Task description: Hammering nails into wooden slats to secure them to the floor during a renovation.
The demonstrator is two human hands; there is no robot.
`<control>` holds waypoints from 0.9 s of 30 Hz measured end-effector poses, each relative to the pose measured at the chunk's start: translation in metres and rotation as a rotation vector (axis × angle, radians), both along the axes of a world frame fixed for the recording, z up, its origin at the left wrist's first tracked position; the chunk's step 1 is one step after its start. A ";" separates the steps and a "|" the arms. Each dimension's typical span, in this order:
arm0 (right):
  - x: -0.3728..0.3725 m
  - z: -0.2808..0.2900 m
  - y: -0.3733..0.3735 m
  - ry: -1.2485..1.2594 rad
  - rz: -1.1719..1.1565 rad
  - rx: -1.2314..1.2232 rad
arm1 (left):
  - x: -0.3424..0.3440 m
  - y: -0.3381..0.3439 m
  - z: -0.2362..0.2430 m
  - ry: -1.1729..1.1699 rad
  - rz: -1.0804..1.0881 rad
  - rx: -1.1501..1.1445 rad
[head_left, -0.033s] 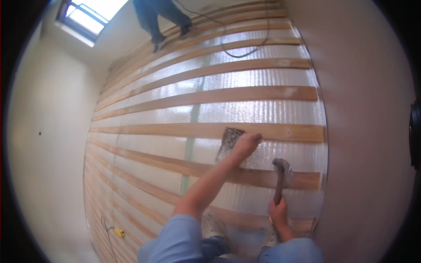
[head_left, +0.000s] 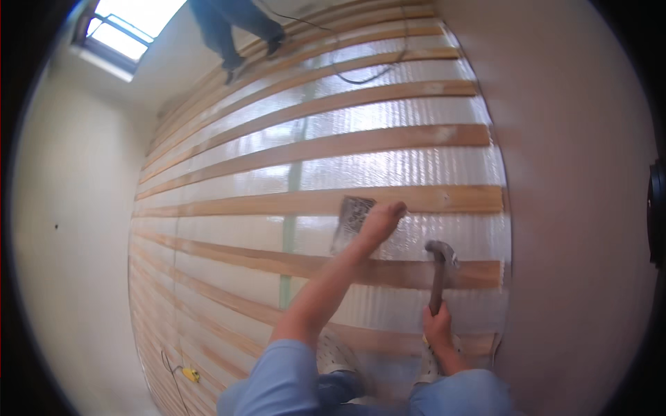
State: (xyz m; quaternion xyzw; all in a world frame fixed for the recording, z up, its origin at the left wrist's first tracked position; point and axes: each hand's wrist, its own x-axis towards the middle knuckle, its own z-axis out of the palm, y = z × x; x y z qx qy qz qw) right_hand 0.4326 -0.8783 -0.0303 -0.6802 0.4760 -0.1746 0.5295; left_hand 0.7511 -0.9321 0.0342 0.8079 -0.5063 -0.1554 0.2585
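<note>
My left hand (head_left: 381,220) reaches over a pale wooden batten (head_left: 298,202), its fingers closed together. Whatever is pinched in them, if anything, is too small to make out. Just left of that hand lies a clear plastic bag of nails (head_left: 352,216), partly on the batten and partly on the shiny silver foil (head_left: 416,236). In my right hand (head_left: 437,322) a claw hammer (head_left: 437,281) is gripped by its handle, head pointing away from me. The hammer head is above the foil and the edge of a nearer batten (head_left: 479,274).
Parallel battens run across the foil-covered floor. A wall (head_left: 576,208) rises on the right. Far back, a person's legs (head_left: 229,31) stand near a window (head_left: 125,35), with a dark cable (head_left: 361,80) looping nearby. A yellow tool (head_left: 191,375) lies at lower left. My shoes (head_left: 338,355) are below.
The view has shifted slightly, so the floor and battens sit a little further left and higher. Both hands keep nearly the same pose, the hammer still in my right hand.
</note>
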 end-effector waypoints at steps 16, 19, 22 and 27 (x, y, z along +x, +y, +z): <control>0.009 0.009 -0.005 0.074 -0.180 0.536 | -0.031 -0.092 -0.053 -0.002 0.023 -0.056; 0.009 -0.031 0.017 -0.081 -0.090 -0.030 | -0.015 -0.084 -0.069 0.003 0.016 -0.005; -0.017 -0.044 0.008 -0.007 -0.137 0.151 | -0.047 -0.110 -0.090 -0.121 0.028 -0.060; 0.007 0.021 -0.009 -0.117 -0.172 0.534 | -0.051 -0.111 -0.060 -0.195 -0.041 -0.047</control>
